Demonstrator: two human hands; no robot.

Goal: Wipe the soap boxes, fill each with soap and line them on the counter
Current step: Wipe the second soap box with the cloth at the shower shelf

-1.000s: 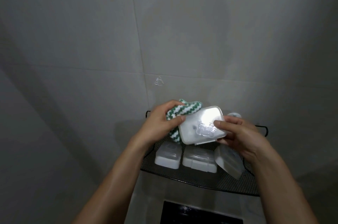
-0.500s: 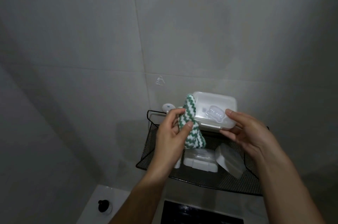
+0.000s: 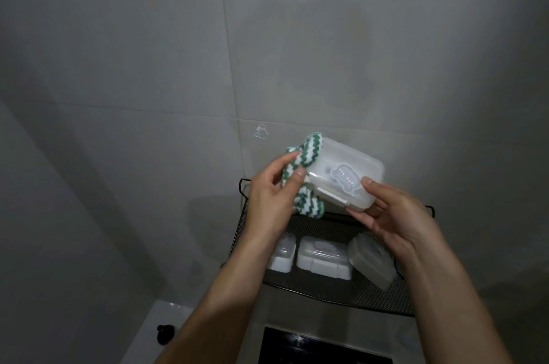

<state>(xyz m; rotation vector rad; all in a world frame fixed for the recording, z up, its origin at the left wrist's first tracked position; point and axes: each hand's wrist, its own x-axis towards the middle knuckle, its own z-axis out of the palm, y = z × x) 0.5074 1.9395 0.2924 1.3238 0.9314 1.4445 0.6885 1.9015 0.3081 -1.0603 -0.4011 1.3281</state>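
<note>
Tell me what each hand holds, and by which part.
Left hand pinches the green-white cloth against the soap box's left end; right hand grips its right end.

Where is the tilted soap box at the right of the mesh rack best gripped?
Judging by its pose, pinch the tilted soap box across its long sides from above: it leans on the mesh rack wall, top face exposed, with the middle soap box close beside it.

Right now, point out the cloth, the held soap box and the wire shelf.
cloth (image 3: 306,153), head view, striped fold above the thumb.
held soap box (image 3: 347,161), head view, lid top.
wire shelf (image 3: 383,295), head view, mesh floor near the front edge.
</note>
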